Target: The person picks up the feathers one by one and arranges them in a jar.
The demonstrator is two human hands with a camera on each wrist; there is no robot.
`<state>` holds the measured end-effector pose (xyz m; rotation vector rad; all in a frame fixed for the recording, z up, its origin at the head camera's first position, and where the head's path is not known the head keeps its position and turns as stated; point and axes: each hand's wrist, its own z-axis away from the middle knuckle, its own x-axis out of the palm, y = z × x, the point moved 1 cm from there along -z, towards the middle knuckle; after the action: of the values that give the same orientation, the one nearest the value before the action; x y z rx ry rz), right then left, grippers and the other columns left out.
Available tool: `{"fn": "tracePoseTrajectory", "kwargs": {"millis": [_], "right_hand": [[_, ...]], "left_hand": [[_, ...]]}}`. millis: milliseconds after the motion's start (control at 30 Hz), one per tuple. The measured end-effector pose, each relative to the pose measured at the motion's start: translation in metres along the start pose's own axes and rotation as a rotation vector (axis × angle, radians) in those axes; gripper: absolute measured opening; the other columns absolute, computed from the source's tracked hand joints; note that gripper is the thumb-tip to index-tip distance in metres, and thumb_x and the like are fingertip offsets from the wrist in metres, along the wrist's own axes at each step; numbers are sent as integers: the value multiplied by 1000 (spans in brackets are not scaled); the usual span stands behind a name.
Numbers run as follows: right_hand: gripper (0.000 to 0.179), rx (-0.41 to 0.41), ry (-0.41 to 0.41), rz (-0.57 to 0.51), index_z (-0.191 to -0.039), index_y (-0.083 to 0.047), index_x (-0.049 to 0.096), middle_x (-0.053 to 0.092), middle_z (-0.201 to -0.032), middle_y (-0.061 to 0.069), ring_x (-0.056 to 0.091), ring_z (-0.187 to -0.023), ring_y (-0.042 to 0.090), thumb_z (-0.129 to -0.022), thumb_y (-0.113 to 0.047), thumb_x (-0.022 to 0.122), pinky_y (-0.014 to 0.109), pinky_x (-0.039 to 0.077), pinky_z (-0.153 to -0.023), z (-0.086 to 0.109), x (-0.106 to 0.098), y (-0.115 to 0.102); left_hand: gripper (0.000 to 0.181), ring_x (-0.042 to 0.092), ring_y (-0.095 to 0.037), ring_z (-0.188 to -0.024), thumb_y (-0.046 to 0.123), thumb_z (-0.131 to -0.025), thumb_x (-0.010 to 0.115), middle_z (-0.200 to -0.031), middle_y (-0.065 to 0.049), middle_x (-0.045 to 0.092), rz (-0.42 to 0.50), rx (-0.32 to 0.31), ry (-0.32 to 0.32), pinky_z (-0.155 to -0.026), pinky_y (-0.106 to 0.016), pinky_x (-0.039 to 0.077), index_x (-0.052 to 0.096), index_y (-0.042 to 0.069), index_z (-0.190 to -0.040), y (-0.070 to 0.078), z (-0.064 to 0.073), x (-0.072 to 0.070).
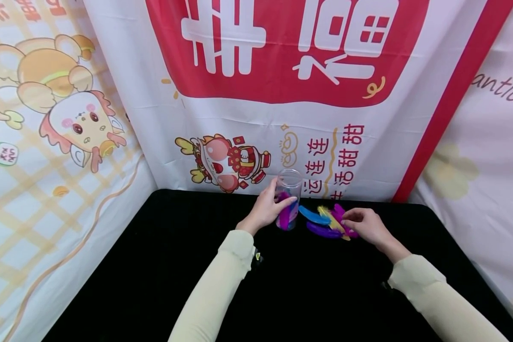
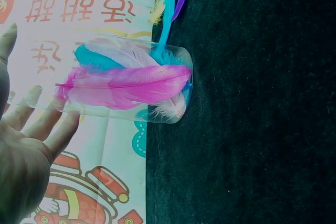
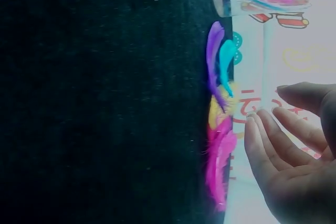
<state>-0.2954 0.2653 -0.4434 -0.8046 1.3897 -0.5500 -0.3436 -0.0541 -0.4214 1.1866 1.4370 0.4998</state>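
A clear plastic cylinder (image 1: pixel 291 183) stands upright near the back of the black table, and my left hand (image 1: pixel 266 206) grips its side, thumb across the front. Pink, white and blue feathers (image 2: pixel 126 85) fill its lower part. To its right lies a loose pile: a blue feather (image 1: pixel 314 216), a purple feather (image 1: pixel 323 231), a yellow feather (image 1: pixel 332 219) and magenta feathers (image 3: pixel 221 166). My right hand (image 1: pixel 367 228) hovers at the pile's right side, fingers loosely bent. In the right wrist view a gap separates its thumb from its fingers, with nothing between them.
The black cloth-covered table (image 1: pixel 316 294) stretches toward me. Behind its far edge hangs a white cloth with red printing (image 1: pixel 239 109). Another printed cloth (image 1: pixel 64 190) hangs on the left, and a pale one (image 1: pixel 466 190) on the right.
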Motion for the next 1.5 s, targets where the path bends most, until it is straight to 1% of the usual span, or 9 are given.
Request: {"fn": "tracePoseTrajectory", "kwargs": {"millis": [100,233,500,600,767,833,1100,1267,1500], "right_hand": [[30,20,-18,-35,-121,7,68,73,-108,20,71,-97,33,-99,-15,68,35,60,-77,1,4,6],[29,35,-29,-55,-119,8,68,74,-105,21,72,-91,28,-99,-13,68,36,61,-75,3,8,11],[30,76,-48,-54,-119,10,66,73,-102,18,70,-87,25,-99,-12,66,35,61,-71,6,13,16],[30,71,-56,-52,-119,11,66,72,-102,19,68,-84,23,-99,-11,66,34,61,-69,7,14,15],[29,77,-75,-44,-117,12,65,72,-92,15,65,-72,20,-98,-10,67,32,57,-61,9,14,15],[29,94,-84,-44,-117,11,66,73,-90,13,64,-69,20,-98,-10,67,31,55,-59,9,15,15],[25,112,-101,-64,-112,13,68,75,-90,16,69,-75,20,-98,-8,66,31,55,-57,8,19,17],[26,116,-102,-85,-112,13,68,74,-88,14,67,-72,18,-98,-9,66,31,55,-58,7,20,16],[29,116,-75,-177,-116,14,66,72,-88,13,64,-75,16,-97,-8,67,29,57,-62,1,24,14]], "left_hand": [[74,58,-31,-132,44,-97,70,-145,-9,50,3,-1,-1,-107,-42,50,34,15,-155,0,0,0],[75,57,-31,-132,44,-97,70,-146,-9,50,2,-3,-3,-108,-43,50,33,14,-156,0,0,0],[75,57,-32,-132,42,-98,70,-145,-9,50,0,-6,1,-108,-44,49,33,14,-156,0,0,0],[74,57,-33,-132,41,-98,70,-145,-9,50,4,-1,1,-108,-44,49,33,14,-156,0,0,0],[73,57,-32,-132,41,-98,70,-143,-8,50,13,0,4,-108,-44,49,33,18,-156,1,1,1],[73,57,-32,-132,42,-98,70,-144,-8,50,13,1,4,-108,-43,49,33,18,-156,1,1,1],[75,57,-30,-132,44,-97,71,-144,-6,50,6,-5,7,-108,-42,50,32,20,-156,1,2,1],[74,57,-30,-132,45,-97,71,-143,-6,52,10,-4,8,-108,-44,49,33,20,-155,1,3,1],[74,57,-31,-132,45,-97,71,-144,-7,52,13,-4,12,-109,-44,48,34,20,-156,2,3,2]]}}
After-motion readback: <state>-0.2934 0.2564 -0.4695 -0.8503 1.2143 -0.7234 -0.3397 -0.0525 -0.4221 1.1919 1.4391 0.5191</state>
